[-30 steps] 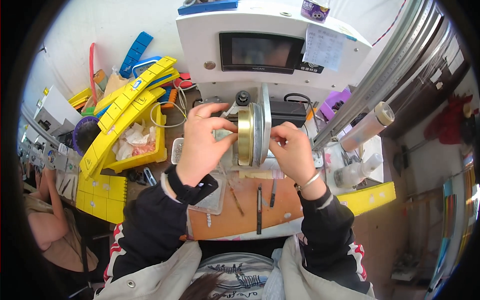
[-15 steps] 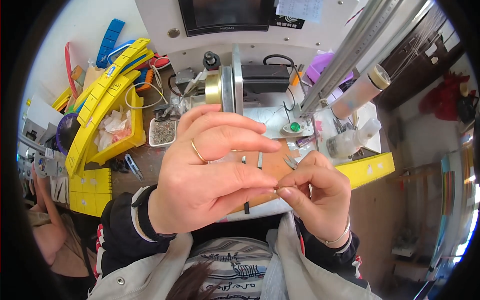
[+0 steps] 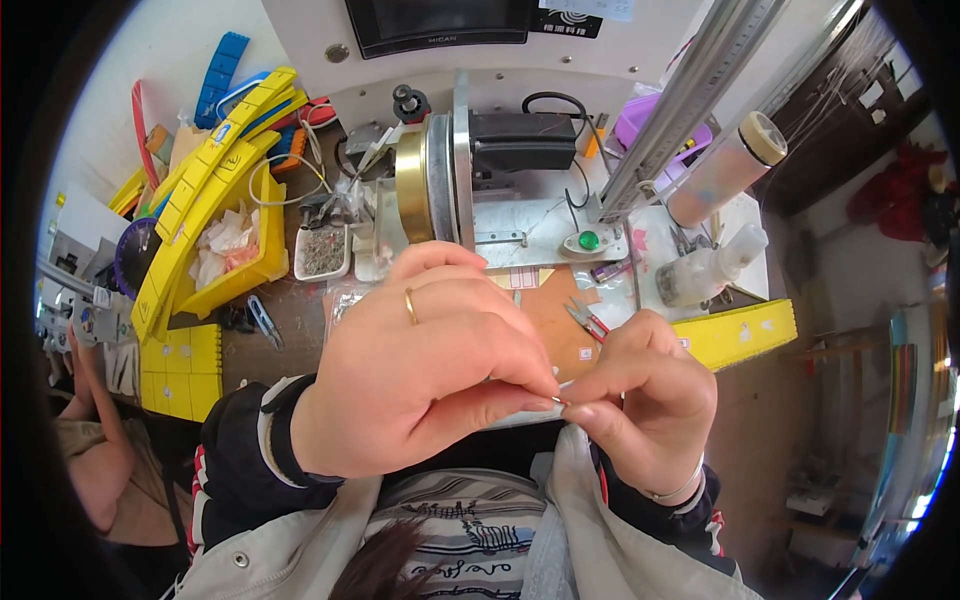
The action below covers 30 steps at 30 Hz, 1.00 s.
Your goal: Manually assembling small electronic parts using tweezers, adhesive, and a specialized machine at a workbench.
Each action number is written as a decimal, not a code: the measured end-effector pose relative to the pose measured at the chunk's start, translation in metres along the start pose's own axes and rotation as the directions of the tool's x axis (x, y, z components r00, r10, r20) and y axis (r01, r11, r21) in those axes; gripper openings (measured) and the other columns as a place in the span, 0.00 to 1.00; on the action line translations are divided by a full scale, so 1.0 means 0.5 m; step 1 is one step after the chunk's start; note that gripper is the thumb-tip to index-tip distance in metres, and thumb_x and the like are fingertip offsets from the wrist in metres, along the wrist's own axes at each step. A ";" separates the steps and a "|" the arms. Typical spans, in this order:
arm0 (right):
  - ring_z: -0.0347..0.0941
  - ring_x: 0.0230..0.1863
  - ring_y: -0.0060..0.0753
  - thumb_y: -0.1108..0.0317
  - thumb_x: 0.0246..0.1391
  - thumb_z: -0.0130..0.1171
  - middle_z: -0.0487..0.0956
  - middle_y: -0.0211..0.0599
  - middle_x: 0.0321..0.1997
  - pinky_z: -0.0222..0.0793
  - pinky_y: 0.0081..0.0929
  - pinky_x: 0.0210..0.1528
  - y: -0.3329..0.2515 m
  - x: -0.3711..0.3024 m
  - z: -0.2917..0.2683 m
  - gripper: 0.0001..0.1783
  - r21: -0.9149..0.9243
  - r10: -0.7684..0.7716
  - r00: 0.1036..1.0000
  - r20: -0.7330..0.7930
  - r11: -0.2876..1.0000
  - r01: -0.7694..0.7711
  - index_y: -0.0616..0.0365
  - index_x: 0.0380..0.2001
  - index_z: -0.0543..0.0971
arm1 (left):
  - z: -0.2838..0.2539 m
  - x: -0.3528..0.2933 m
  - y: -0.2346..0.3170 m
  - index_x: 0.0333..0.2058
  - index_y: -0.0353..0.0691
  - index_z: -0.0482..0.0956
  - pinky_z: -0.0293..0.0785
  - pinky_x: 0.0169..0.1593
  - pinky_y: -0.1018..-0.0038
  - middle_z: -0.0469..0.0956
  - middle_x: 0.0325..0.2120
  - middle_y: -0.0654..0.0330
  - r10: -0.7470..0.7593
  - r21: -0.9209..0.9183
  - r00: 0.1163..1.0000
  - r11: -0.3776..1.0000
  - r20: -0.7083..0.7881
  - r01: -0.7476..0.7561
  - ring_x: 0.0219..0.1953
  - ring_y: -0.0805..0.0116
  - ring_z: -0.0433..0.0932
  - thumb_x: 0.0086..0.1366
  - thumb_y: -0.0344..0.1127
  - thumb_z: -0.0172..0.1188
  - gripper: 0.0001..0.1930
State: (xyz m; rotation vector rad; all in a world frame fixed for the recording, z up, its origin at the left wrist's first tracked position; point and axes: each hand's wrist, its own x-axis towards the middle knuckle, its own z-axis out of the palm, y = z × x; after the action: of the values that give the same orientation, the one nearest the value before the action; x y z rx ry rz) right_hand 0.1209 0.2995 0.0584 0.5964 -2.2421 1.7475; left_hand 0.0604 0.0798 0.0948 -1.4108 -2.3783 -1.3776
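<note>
Before my body, my left hand (image 3: 415,375) and my right hand (image 3: 648,405) meet fingertip to fingertip. Each is closed in a pinch of thumb and forefinger. Between the pinches shows a tiny shiny piece (image 3: 560,401), too small for me to name; both hands hold it. The other fingers of my left hand, one with a gold ring, are curled over. Under and beyond the hands lies an orange-brown mat (image 3: 562,315). Red-handled pliers (image 3: 587,320) rest on it, just beyond my right hand.
Behind the mat stands a machine with a gold-rimmed wheel (image 3: 412,185) and a green button (image 3: 588,241). To the left are a yellow bin (image 3: 268,262), a white dish of small bits (image 3: 322,252) and blue snips (image 3: 265,322). A squeeze bottle (image 3: 700,275) stands right.
The outstretched fingers of my left hand have curled down, and that hand has dropped slightly. My fingertips stay together. The red-handled pliers now show more fully.
</note>
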 end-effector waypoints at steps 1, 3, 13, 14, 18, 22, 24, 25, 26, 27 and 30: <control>0.65 0.24 0.19 0.75 0.43 0.74 0.74 0.27 0.28 0.59 0.17 0.24 0.006 0.000 -0.004 0.11 -0.008 -0.007 1.000 -0.006 1.000 0.007 0.56 0.33 0.86 | 0.000 0.003 0.003 0.30 0.45 0.81 0.65 0.56 0.60 0.82 0.31 0.65 0.026 0.083 1.000 0.996 -0.012 -0.025 0.36 0.66 0.80 0.54 0.29 0.71 0.07; 0.66 0.23 0.18 0.77 0.44 0.72 0.74 0.31 0.35 0.60 0.16 0.24 0.032 0.001 -0.009 0.17 -0.337 -0.038 0.987 -0.158 0.941 -0.018 0.57 0.41 0.84 | -0.006 -0.010 0.002 0.30 0.44 0.80 0.65 0.57 0.59 0.82 0.30 0.65 0.055 0.200 0.995 0.979 -0.089 -0.037 0.35 0.66 0.79 0.55 0.28 0.69 0.07; 0.71 0.21 0.19 0.77 0.49 0.66 0.79 0.36 0.45 0.66 0.18 0.24 0.130 0.062 -0.103 0.21 -0.437 -0.003 0.944 -0.330 0.887 -0.150 0.57 0.49 0.79 | -0.102 -0.078 -0.051 0.30 0.38 0.75 0.65 0.58 0.57 0.76 0.27 0.59 0.086 0.495 0.914 0.859 -0.396 0.134 0.34 0.61 0.75 0.55 0.20 0.62 0.07; 0.73 0.22 0.22 0.77 0.49 0.66 0.79 0.37 0.47 0.67 0.19 0.25 0.130 0.082 -0.095 0.20 -0.507 -0.080 0.960 -0.267 0.859 -0.070 0.57 0.48 0.79 | -0.102 -0.073 -0.053 0.29 0.39 0.77 0.69 0.54 0.58 0.78 0.27 0.60 0.106 0.526 0.905 0.839 -0.411 0.141 0.33 0.60 0.77 0.54 0.20 0.62 0.07; 0.77 0.24 0.32 0.70 0.51 0.65 0.79 0.39 0.50 0.73 0.27 0.28 0.127 0.123 -0.080 0.20 -0.673 -0.124 0.966 -0.226 0.737 -0.063 0.55 0.49 0.77 | -0.106 -0.067 -0.033 0.29 0.40 0.76 0.69 0.52 0.58 0.78 0.26 0.59 0.142 0.552 0.903 0.826 -0.405 0.118 0.32 0.59 0.77 0.52 0.22 0.63 0.07; 0.78 0.25 0.35 0.66 0.52 0.64 0.80 0.35 0.45 0.74 0.30 0.29 0.141 0.124 -0.087 0.19 -0.709 -0.109 0.957 -0.267 0.695 -0.119 0.52 0.49 0.76 | -0.117 -0.076 -0.039 0.29 0.41 0.77 0.70 0.51 0.59 0.78 0.26 0.60 0.213 0.570 0.896 0.820 -0.389 0.052 0.31 0.59 0.77 0.52 0.22 0.64 0.07; 0.78 0.24 0.32 0.68 0.52 0.64 0.81 0.33 0.43 0.73 0.28 0.27 0.120 0.120 -0.085 0.17 -0.747 -0.179 0.964 -0.198 0.664 -0.031 0.52 0.47 0.78 | -0.112 -0.083 -0.048 0.28 0.42 0.77 0.70 0.50 0.60 0.79 0.25 0.61 0.151 0.512 0.912 0.856 -0.382 0.073 0.30 0.60 0.77 0.52 0.23 0.65 0.07; 0.78 0.24 0.32 0.68 0.52 0.64 0.81 0.33 0.43 0.73 0.28 0.27 0.102 0.125 -0.087 0.17 -0.758 -0.202 0.957 -0.209 0.651 -0.028 0.52 0.47 0.78 | -0.110 -0.084 -0.048 0.28 0.42 0.77 0.70 0.50 0.60 0.79 0.25 0.61 0.180 0.517 0.907 0.855 -0.381 0.048 0.30 0.60 0.77 0.52 0.23 0.65 0.07; 0.77 0.23 0.30 0.69 0.52 0.64 0.81 0.33 0.42 0.73 0.27 0.26 0.080 0.129 -0.088 0.16 -0.710 -0.242 0.960 -0.138 0.701 0.074 0.52 0.46 0.79 | -0.108 -0.084 -0.050 0.28 0.42 0.78 0.70 0.49 0.61 0.79 0.25 0.62 0.177 0.492 0.904 0.870 -0.389 0.042 0.29 0.60 0.77 0.52 0.23 0.66 0.07; 0.76 0.22 0.27 0.70 0.52 0.65 0.82 0.32 0.40 0.72 0.25 0.24 0.055 0.131 -0.087 0.15 -0.650 -0.285 0.956 -0.068 0.739 0.174 0.52 0.45 0.80 | -0.108 -0.082 -0.051 0.28 0.43 0.78 0.71 0.49 0.61 0.79 0.25 0.63 0.172 0.465 0.902 0.884 -0.396 0.035 0.29 0.61 0.77 0.52 0.24 0.66 0.07; 0.74 0.19 0.21 0.74 0.50 0.66 0.81 0.31 0.38 0.68 0.20 0.21 -0.075 0.178 -0.094 0.17 -0.558 -0.423 0.906 0.012 0.749 0.357 0.52 0.46 0.81 | -0.111 -0.087 -0.050 0.27 0.42 0.79 0.71 0.47 0.63 0.79 0.23 0.63 0.190 0.455 0.893 0.890 -0.407 0.018 0.28 0.61 0.77 0.51 0.25 0.68 0.07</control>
State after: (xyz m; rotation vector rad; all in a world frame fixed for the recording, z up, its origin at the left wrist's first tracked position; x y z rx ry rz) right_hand 0.0558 0.3220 0.1410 0.7351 -2.1808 0.8488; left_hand 0.0474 0.0062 0.0923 -0.9437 -2.1071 -0.9093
